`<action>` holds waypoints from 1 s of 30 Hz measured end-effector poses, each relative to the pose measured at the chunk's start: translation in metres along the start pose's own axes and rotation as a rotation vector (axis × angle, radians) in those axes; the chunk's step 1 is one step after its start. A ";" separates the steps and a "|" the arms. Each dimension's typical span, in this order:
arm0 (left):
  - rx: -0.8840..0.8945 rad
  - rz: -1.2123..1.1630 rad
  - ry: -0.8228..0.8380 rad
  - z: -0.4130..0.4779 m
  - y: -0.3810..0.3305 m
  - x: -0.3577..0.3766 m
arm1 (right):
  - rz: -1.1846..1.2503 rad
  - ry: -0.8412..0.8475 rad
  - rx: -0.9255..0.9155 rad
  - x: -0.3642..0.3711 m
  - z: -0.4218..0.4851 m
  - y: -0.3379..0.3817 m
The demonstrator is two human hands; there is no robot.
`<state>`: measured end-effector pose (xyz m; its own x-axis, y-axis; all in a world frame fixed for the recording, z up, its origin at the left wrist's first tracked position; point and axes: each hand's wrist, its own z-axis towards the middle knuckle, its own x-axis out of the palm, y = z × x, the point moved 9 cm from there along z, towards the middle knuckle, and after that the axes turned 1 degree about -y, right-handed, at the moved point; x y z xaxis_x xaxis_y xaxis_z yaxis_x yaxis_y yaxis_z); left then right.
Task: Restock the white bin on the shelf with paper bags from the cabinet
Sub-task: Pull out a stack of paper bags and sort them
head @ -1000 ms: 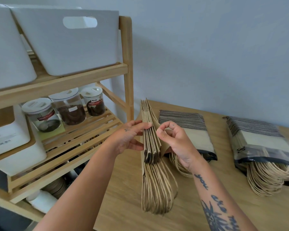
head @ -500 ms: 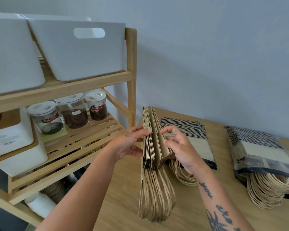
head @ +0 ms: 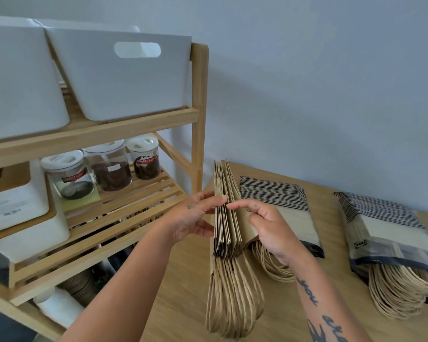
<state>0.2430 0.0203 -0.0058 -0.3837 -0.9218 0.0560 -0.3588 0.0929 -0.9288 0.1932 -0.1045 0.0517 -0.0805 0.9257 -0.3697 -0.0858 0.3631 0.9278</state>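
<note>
Head view: paper bags point(head: 229, 230) were pinched between left hand point(head: 190, 218) and right hand point(head: 269, 223). They were judged light and floppy, best gripped mid-stack.

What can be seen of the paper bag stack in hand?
The stack of paper bags is flat-folded brown kraft, held edge-up above the table, fanned apart at the far end. Twisted paper handles hang toward the camera. The left hand grips its left side; the right hand pinches the rightmost bags.
</note>
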 end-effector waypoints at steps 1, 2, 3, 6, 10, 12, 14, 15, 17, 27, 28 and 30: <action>0.000 -0.003 0.001 0.001 0.001 0.000 | -0.011 0.003 0.000 0.000 0.000 -0.001; -0.002 -0.003 0.000 0.002 0.001 -0.001 | -0.018 0.001 0.001 -0.001 0.000 -0.003; -0.006 0.002 -0.003 0.003 0.002 -0.002 | -0.020 -0.006 0.002 -0.002 0.001 -0.004; -0.007 0.011 -0.009 0.004 0.002 -0.003 | -0.004 -0.015 0.006 -0.006 0.000 -0.006; -0.006 0.009 0.001 0.004 0.003 -0.003 | 0.041 0.002 -0.005 -0.005 -0.002 -0.001; -0.013 0.009 0.008 0.005 0.004 -0.003 | 0.099 0.013 0.003 -0.004 -0.003 0.002; -0.012 -0.008 0.026 0.005 0.004 -0.002 | 0.130 0.025 -0.003 -0.003 -0.004 0.003; -0.008 -0.014 0.031 0.004 0.003 -0.001 | 0.135 0.027 -0.016 -0.003 -0.004 0.005; 0.001 -0.022 0.031 0.002 0.002 0.001 | 0.144 0.017 -0.052 -0.003 -0.005 0.007; 0.001 -0.026 0.045 0.002 0.002 0.002 | 0.090 -0.051 -0.035 -0.007 -0.002 -0.004; -0.005 -0.025 0.051 0.003 0.003 0.001 | 0.096 -0.050 -0.036 -0.007 -0.002 -0.004; -0.004 -0.028 0.060 0.003 0.003 0.002 | 0.102 -0.047 -0.038 -0.007 -0.002 -0.005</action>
<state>0.2441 0.0178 -0.0101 -0.4236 -0.8999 0.1042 -0.3733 0.0686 -0.9252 0.1925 -0.1130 0.0498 -0.0439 0.9618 -0.2702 -0.1170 0.2636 0.9575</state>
